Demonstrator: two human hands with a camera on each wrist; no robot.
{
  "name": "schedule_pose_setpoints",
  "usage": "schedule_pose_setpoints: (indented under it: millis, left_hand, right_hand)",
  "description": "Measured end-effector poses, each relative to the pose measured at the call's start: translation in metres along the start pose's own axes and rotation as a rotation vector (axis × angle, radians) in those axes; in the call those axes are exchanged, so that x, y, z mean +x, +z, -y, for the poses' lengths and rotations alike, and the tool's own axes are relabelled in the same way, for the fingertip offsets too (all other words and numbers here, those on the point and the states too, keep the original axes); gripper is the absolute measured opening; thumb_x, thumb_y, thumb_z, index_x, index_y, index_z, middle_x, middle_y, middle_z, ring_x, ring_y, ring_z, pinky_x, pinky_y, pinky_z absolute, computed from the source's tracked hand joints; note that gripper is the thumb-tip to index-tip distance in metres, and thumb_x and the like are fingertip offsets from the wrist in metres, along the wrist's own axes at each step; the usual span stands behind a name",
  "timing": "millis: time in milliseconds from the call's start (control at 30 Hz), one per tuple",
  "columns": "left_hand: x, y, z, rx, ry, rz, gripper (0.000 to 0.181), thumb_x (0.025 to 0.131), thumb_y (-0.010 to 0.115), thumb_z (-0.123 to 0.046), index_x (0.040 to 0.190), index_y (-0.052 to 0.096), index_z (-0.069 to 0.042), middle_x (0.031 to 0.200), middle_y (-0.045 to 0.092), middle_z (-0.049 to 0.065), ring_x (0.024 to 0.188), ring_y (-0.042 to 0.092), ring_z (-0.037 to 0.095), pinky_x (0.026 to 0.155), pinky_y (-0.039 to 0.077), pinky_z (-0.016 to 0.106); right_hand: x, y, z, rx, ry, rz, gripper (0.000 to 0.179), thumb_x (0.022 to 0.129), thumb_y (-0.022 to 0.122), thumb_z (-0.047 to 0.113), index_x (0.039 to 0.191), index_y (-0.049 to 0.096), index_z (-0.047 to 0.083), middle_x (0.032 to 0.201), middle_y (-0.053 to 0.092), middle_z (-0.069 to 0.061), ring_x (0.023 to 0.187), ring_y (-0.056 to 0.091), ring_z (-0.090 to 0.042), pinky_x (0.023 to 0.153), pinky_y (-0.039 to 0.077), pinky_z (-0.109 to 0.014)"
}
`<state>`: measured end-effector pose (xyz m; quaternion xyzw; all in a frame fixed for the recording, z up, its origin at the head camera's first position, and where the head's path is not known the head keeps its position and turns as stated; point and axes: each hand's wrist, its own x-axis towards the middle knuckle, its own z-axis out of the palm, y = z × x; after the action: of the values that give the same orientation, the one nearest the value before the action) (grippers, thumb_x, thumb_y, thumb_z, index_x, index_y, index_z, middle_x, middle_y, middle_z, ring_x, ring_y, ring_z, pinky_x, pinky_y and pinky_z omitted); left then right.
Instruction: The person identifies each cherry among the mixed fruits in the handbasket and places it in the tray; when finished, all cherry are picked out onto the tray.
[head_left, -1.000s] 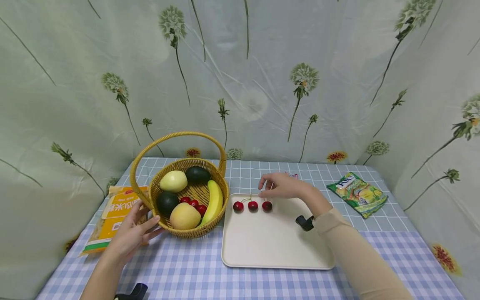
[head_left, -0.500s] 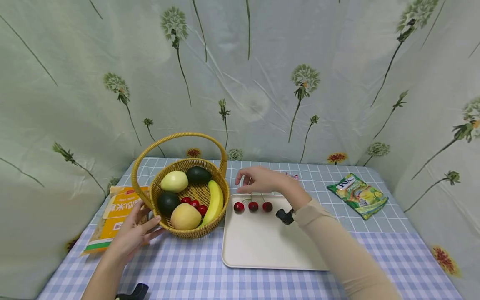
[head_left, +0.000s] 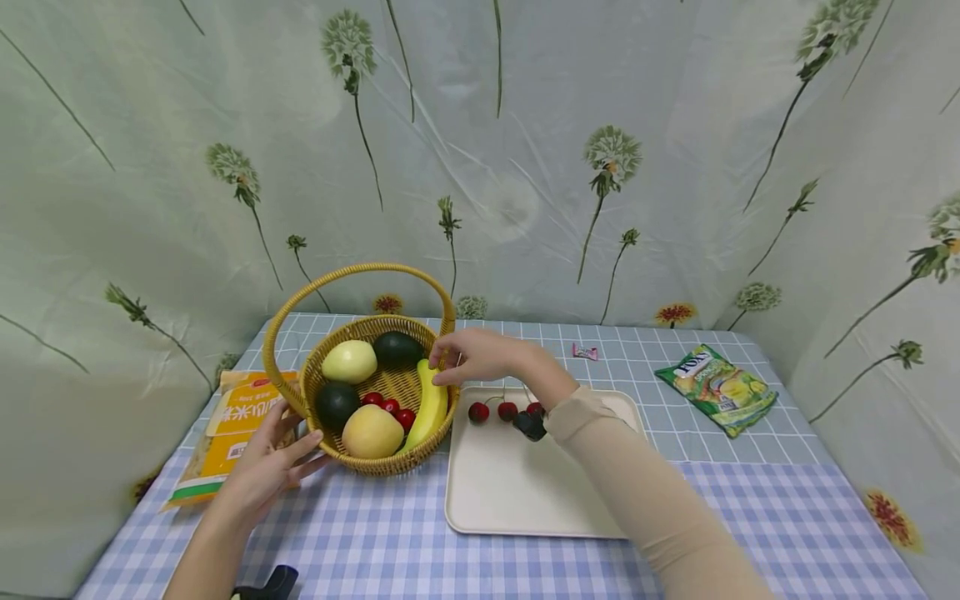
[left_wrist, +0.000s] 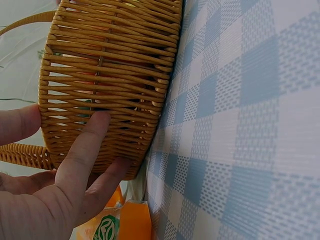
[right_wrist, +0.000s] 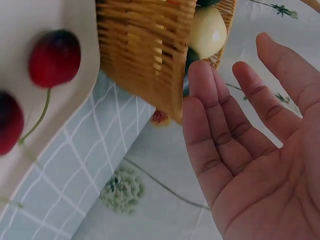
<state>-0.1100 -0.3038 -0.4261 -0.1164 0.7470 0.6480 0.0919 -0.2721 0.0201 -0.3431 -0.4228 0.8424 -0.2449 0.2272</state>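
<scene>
A wicker basket (head_left: 378,467) with a tall handle stands left of centre. My left hand (head_left: 262,467) rests against its near left side, thumb at the rim and spread fingers along the outer wall (left_wrist: 120,100). My right hand (head_left: 480,354) hovers at the basket's right rim, overlapping the upper end of the banana (head_left: 429,408); its palm shows bare in the right wrist view, with relaxed fingers. Also inside are a peach (head_left: 372,433), a pale yellow-green fruit (head_left: 349,362), two dark green avocado-like fruits (head_left: 337,406) and small red fruits (head_left: 390,407).
Right of the basket lies a cream tray (head_left: 525,500) holding three stemmed cherries (head_left: 478,412), one partly covered by the black wrist camera. A yellow packet (head_left: 232,433) lies at left, a green candy bag (head_left: 720,389) at right, and a small pink wrapped sweet (head_left: 585,352) behind the tray.
My right hand has moved left from above the cherries on the tray to the basket's right rim, uncovering the pink sweet. My left hand has kept its place at the basket.
</scene>
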Motion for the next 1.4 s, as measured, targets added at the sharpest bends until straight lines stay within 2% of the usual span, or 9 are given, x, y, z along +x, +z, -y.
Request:
schedule_pose_setpoints:
  millis: [200,433,533,667,733,867,1100,1233,1400]
  left_hand:
    - [-0.001,0.0,0.001,-0.001,-0.002,0.004,0.087,0.111,0.06,-0.017,0.174,0.001,-0.029,0.179,0.008,0.025,0.137,0.057,0.03,0.104,0.063,0.047]
    - [0.0,0.0,0.001,0.003,-0.004,0.007,0.088,0.111,0.06,-0.019,0.174,0.001,-0.03,0.179,0.008,0.025,0.139,0.055,0.032,0.103,0.063,0.046]
    - [0.001,-0.001,0.0,0.007,0.008,0.014,0.088,0.111,0.061,-0.019,0.174,0.001,-0.03,0.178,0.009,0.026,0.138,0.056,0.031,0.103,0.063,0.045]
    - [0.001,-0.002,-0.001,0.006,0.011,0.019,0.088,0.111,0.06,-0.018,0.174,0.001,-0.029,0.178,0.009,0.026,0.136,0.057,0.029,0.103,0.063,0.045]
    - [0.001,-0.002,-0.001,0.005,0.008,0.019,0.088,0.111,0.06,-0.018,0.174,0.001,-0.03,0.178,0.008,0.026,0.135,0.057,0.029,0.103,0.063,0.045]
    - [0.001,-0.003,0.0,0.004,0.015,0.016,0.088,0.111,0.061,-0.017,0.174,0.001,-0.029,0.178,0.009,0.026,0.133,0.058,0.027,0.103,0.063,0.046]
    - [0.0,-0.002,0.0,-0.003,0.032,0.015,0.087,0.11,0.062,-0.017,0.174,0.004,-0.028,0.176,0.013,0.026,0.121,0.064,0.014,0.101,0.064,0.045]
    - [0.0,-0.002,0.0,-0.001,0.03,0.016,0.087,0.11,0.062,-0.017,0.174,0.003,-0.028,0.176,0.013,0.026,0.12,0.064,0.014,0.101,0.064,0.045]
    - [0.0,-0.002,0.0,0.002,0.02,0.019,0.089,0.11,0.063,-0.02,0.174,0.002,-0.029,0.177,0.011,0.026,0.124,0.062,0.017,0.102,0.064,0.045]
  right_hand:
    - [0.024,0.007,0.01,-0.01,-0.008,0.036,0.034,0.106,0.069,0.032,0.132,0.07,0.01,0.115,0.075,-0.005,0.102,0.069,-0.015,0.084,0.058,-0.026]
    - [0.056,0.016,0.023,0.019,-0.029,0.091,0.037,0.108,0.067,0.028,0.138,0.067,0.007,0.127,0.075,-0.014,0.115,0.072,-0.029,0.084,0.058,-0.025]
    - [0.068,0.018,0.027,0.004,-0.005,0.101,0.037,0.109,0.066,0.029,0.14,0.068,0.009,0.129,0.075,-0.011,0.116,0.072,-0.026,0.087,0.057,-0.025]
    - [0.081,0.021,0.033,-0.054,0.033,0.109,0.036,0.108,0.067,0.033,0.139,0.07,0.016,0.133,0.07,0.0,0.114,0.066,-0.013,0.091,0.055,-0.023]
    - [0.087,0.023,0.036,-0.072,0.05,0.12,0.034,0.107,0.067,0.033,0.138,0.071,0.019,0.134,0.068,0.002,0.113,0.063,-0.012,0.093,0.054,-0.023]
    - [0.095,0.028,0.041,-0.081,0.079,0.142,0.032,0.109,0.065,0.029,0.139,0.071,0.02,0.138,0.067,0.0,0.113,0.059,-0.013,0.096,0.052,-0.024]
    - [0.103,0.034,0.049,-0.132,0.135,0.217,0.039,0.109,0.061,0.021,0.147,0.067,0.025,0.154,0.061,0.002,0.124,0.052,-0.012,0.107,0.048,-0.025]
    - [0.106,0.034,0.055,-0.166,0.177,0.288,0.045,0.108,0.061,0.019,0.152,0.062,0.028,0.158,0.056,0.004,0.123,0.05,-0.011,0.102,0.047,-0.022]
    - [0.108,0.035,0.061,-0.178,0.249,0.331,0.049,0.107,0.062,0.017,0.154,0.06,0.032,0.16,0.053,0.007,0.123,0.049,-0.011,0.099,0.046,-0.022]
